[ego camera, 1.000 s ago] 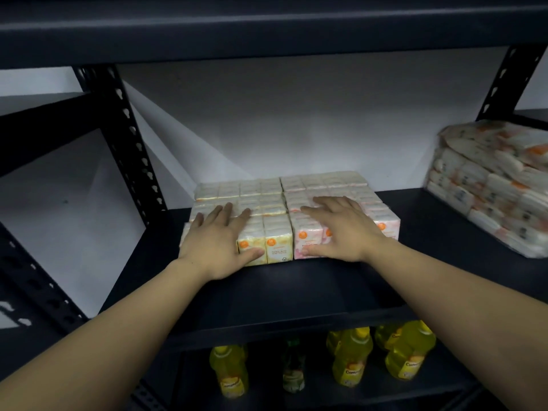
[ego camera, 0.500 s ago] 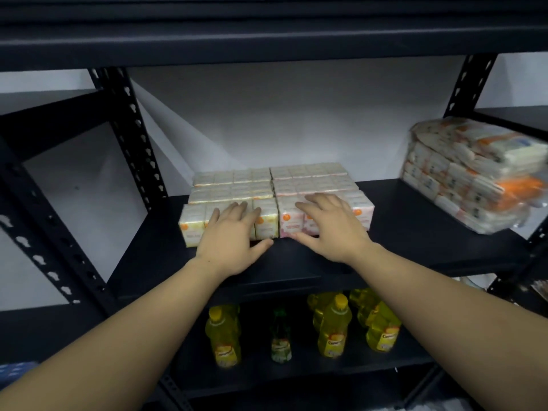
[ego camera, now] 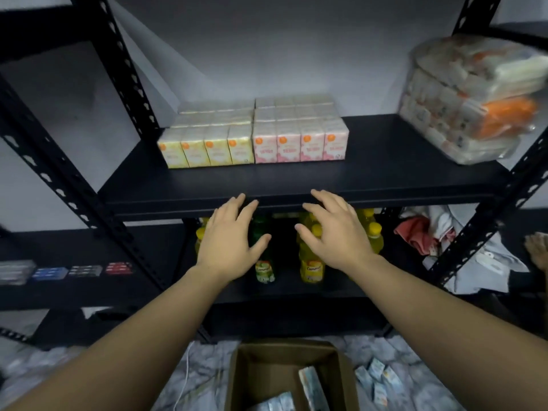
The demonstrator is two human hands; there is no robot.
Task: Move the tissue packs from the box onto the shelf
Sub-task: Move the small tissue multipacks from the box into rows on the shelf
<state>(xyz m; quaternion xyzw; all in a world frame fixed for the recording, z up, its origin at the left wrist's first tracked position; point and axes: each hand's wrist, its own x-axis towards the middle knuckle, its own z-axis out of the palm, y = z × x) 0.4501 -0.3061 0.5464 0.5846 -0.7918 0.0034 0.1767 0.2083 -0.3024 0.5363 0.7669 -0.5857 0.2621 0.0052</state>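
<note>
Head view: tissue packs (ego camera: pixel 253 142) set in yellow and pink rows on the black shelf (ego camera: pixel 370 173), well back from its front edge. Left hand (ego camera: pixel 228 240) and right hand (ego camera: pixel 333 234) in front of that edge, fingers spread, holding nothing. Below the shelf, cardboard box (ego camera: pixel 292 372) with packs inside.

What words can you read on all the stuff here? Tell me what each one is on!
Yellow bottle label: a brand word, too blurred to read for sure.
Green bottle label: blurred, unreadable.
Yellow tissue packs: orange dot and small print, too blurred.
Pink tissue packs: pink lettering, too blurred.
Wrapped bundle on the right: print unreadable.
Packs in the box: unreadable.
</note>
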